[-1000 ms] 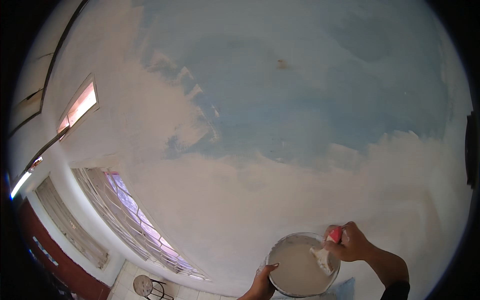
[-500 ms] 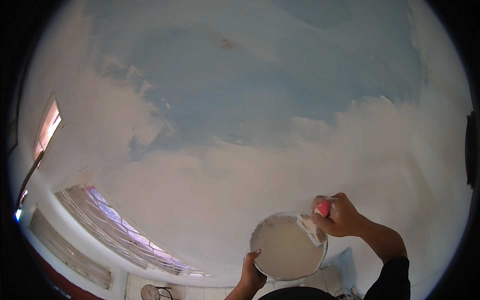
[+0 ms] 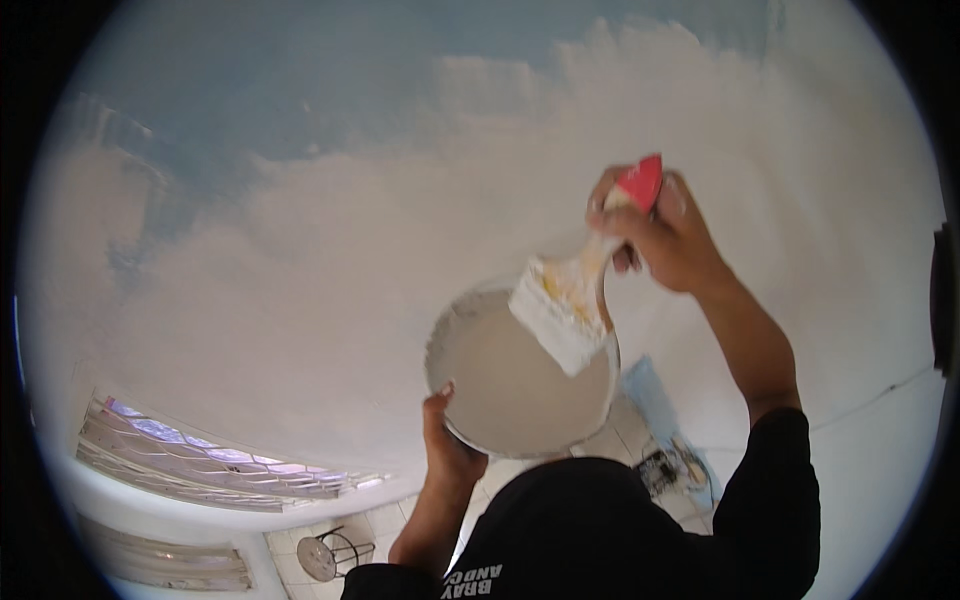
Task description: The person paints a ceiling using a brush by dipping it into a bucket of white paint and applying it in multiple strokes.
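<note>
A round bucket of thin off-white paint is held in front of my body. My left hand grips its near left side, the thumb over the rim and the fingers out of sight underneath. In my right hand is a wide paintbrush with a red-tipped handle. Its bristles point down and left, loaded with white paint, over the right part of the bucket's mouth. Whether the bristles touch the paint, I cannot tell. Streaks of white mark the right fingers.
Ahead stretches a large blue surface with a broad coat of white over much of it. A barred window lies at lower left. On the tiled floor stand a round stool and, to the right, cluttered items by a blue patch.
My right hand has lifted the paintbrush up from the bucket's right rim. The view has tilted downward, showing more of my body and the floor, and the bucket appears higher and further left.
</note>
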`<state>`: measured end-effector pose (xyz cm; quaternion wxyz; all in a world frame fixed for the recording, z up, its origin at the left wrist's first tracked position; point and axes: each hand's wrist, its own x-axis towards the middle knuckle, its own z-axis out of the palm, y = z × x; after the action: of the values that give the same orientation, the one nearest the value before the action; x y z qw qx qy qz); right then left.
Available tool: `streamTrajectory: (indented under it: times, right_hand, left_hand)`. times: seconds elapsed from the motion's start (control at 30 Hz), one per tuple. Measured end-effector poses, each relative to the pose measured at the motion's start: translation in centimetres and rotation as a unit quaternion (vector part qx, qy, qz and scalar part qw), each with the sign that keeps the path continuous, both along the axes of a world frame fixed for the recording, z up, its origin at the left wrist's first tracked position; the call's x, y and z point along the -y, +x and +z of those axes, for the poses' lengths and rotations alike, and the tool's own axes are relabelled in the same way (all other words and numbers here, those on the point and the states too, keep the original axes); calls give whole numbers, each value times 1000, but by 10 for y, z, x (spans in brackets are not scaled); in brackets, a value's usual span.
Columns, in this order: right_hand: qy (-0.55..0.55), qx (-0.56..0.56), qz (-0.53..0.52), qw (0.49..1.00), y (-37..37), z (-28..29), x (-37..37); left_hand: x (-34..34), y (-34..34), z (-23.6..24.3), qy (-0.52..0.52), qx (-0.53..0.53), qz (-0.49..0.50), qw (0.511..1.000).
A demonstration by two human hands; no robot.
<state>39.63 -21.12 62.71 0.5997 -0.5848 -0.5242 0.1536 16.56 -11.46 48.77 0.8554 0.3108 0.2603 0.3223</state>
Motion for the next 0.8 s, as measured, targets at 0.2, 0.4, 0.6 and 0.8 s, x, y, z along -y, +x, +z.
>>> streamTrajectory:
  times: [0.2, 0.4, 0.6, 0.8]
  right_hand:
    - [-23, 51, -31, 998, 9, 5, 9]
    - [-4, 110, -83, 990, 15, 26, 12]
    - [-52, 68, -50, 995, 14, 19, 6]
    - [17, 59, -76, 995, 21, 31, 20]
  left_hand:
    - [-1, -5, -2, 139, 43, -36, 989]
    - [-4, 0, 0, 43, 21, -34, 998]
    - [-2, 0, 2, 38, 29, -35, 998]
    - [-1, 4, 0, 64, 12, -33, 997]
